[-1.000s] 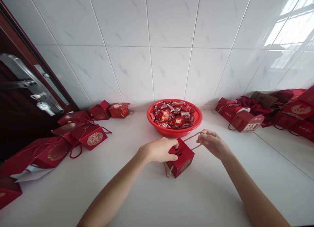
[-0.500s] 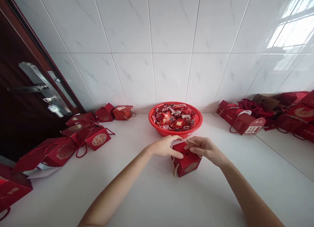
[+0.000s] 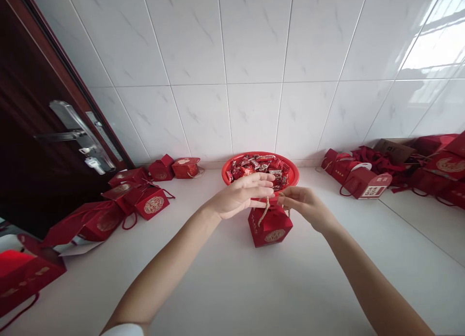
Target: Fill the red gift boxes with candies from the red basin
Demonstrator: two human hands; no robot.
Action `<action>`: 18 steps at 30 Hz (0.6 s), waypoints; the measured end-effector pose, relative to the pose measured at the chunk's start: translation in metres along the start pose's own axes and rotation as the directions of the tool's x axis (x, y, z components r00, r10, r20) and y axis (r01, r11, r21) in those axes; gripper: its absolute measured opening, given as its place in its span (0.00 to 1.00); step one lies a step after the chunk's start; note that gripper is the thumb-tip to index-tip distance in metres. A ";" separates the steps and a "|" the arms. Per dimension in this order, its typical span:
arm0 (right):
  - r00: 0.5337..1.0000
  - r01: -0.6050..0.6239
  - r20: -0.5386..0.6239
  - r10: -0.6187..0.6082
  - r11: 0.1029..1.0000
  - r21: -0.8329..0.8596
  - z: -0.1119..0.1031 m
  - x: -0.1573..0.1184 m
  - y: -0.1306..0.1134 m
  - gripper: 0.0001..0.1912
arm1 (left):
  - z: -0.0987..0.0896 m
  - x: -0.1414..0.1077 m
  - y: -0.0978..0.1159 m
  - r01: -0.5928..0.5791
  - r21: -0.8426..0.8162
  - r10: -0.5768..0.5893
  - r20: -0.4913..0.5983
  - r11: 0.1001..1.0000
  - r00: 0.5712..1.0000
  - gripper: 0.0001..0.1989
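Observation:
A small red gift box (image 3: 271, 228) with a gold round emblem stands upright on the white tabletop, its top folded up. A twisted beige rope handle (image 3: 264, 215) rises over its near side. My left hand (image 3: 240, 195) hovers above the box's left side, fingers stretched out, the lower ones beside the rope. With thumb and fingers pinched, my right hand (image 3: 303, 205) holds the rope at the top right of the box. Just behind, a red plastic basket (image 3: 229, 157) is heaped with red-wrapped sweets (image 3: 250, 164), partly hidden by my left hand.
Several red gift boxes (image 3: 152, 203) line the left side, near a dark door (image 3: 22, 108) with keys in its lock. More red boxes (image 3: 366, 181) and a brown carton (image 3: 395, 151) are piled at the right. A tiled wall (image 3: 254, 113) closes off the back.
My left hand has lifted from the box top, its fingers straightening. The rope has been raised from the box's side to above its top. My right hand still pinches the rope, slightly higher.

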State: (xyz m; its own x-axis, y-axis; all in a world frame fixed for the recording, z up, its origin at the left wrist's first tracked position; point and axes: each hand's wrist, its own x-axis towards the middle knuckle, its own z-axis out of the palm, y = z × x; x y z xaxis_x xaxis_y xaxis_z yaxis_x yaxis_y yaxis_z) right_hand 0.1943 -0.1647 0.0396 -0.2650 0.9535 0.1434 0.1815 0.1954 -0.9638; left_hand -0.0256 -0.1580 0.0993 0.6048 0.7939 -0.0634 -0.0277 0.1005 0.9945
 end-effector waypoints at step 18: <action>0.945 0.008 -0.323 -0.049 0.992 -0.127 0.003 -0.005 -0.012 0.18 | 0.030 0.027 -0.043 -0.044 0.591 0.171 -0.161 0.805 0.972 0.43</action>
State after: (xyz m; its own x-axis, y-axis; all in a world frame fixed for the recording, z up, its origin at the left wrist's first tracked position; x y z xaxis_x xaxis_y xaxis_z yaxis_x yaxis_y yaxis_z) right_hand 0.1905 -0.1721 0.0496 0.0467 0.9657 0.2553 0.2984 0.2305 -0.9262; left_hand 0.0162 -0.1592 0.0571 0.4552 0.8854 0.0948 0.4221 -0.3083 0.8526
